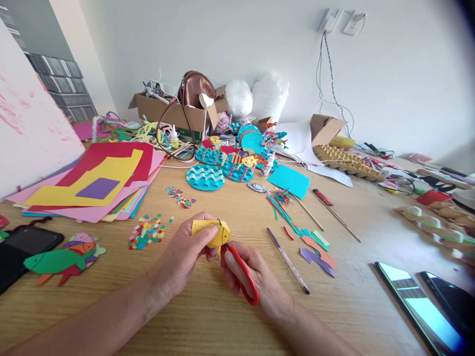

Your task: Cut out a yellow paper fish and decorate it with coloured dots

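Note:
Between thumb and fingers, my left hand (193, 244) grips a piece of yellow paper (221, 234) with a fish drawn on it in dark lines. My right hand (247, 269) is closed round the red handles of a pair of scissors (249, 282). The scissor blades meet the paper's right edge near the fish's head; much of their length is hidden behind the paper. Left of my left hand lie round paper dots (147, 231). Cut-out paper fish (57, 260) rest in a pile farther left, a green one on top.
Coloured paper sheets (100, 183) are stacked at the left. A pen (287, 259), paper scraps (319, 252) and phones (411, 301) lie to the right. Blue wavy discs (205, 178), a glue bottle (267, 164) and a cardboard box (178, 113) stand farther back.

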Action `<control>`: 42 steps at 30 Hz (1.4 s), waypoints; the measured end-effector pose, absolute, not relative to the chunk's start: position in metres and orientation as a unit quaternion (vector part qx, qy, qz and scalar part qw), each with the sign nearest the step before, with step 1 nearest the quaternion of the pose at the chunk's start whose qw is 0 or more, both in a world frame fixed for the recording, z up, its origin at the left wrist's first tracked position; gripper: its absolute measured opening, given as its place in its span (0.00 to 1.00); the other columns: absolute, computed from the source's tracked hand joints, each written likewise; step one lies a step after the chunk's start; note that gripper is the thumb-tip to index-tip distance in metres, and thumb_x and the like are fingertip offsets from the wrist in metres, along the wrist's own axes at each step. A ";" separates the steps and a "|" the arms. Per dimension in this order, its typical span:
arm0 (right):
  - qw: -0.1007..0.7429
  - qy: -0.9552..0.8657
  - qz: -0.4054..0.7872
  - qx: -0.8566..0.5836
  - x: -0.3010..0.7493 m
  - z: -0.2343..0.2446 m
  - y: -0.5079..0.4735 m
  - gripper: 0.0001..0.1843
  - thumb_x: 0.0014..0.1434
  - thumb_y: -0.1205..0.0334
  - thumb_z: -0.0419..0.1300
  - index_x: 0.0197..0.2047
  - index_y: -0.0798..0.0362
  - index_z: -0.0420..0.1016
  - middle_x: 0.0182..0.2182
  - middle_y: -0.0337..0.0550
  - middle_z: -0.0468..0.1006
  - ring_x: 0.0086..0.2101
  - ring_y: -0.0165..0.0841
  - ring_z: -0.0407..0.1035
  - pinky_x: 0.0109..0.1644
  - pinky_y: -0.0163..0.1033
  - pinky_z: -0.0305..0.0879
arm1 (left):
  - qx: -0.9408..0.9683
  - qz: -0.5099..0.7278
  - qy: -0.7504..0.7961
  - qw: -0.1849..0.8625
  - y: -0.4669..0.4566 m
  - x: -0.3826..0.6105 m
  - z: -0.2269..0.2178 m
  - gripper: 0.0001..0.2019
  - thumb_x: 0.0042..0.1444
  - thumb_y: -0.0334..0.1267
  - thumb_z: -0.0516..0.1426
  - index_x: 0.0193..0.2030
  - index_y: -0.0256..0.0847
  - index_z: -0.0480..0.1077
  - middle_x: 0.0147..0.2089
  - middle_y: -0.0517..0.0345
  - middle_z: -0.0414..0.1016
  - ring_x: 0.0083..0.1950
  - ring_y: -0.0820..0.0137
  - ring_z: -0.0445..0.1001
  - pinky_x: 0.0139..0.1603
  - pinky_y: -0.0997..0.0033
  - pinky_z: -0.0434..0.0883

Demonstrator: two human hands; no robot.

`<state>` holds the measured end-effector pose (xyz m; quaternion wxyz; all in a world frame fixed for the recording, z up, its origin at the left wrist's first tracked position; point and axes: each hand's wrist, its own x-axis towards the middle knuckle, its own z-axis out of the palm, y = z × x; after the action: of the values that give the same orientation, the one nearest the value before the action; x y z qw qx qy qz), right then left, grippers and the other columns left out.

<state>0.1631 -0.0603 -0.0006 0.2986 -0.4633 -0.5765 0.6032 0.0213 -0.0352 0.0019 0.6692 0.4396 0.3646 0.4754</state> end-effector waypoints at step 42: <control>0.293 -0.585 0.594 -0.468 0.171 -0.008 -0.057 0.25 0.55 0.40 0.51 0.21 0.53 0.57 0.13 0.31 0.60 0.14 0.20 0.51 0.15 0.26 0.47 | 0.451 0.493 0.362 0.650 -0.029 0.014 -0.001 0.07 0.49 0.38 0.56 0.25 0.38 0.65 0.23 0.63 0.65 0.24 0.77 0.62 0.20 0.81 0.62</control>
<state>0.1708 -0.0572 -0.0076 0.2934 -0.4684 -0.5847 0.5939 0.0139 -0.0285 -0.0012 0.6505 0.4507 0.3618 0.4928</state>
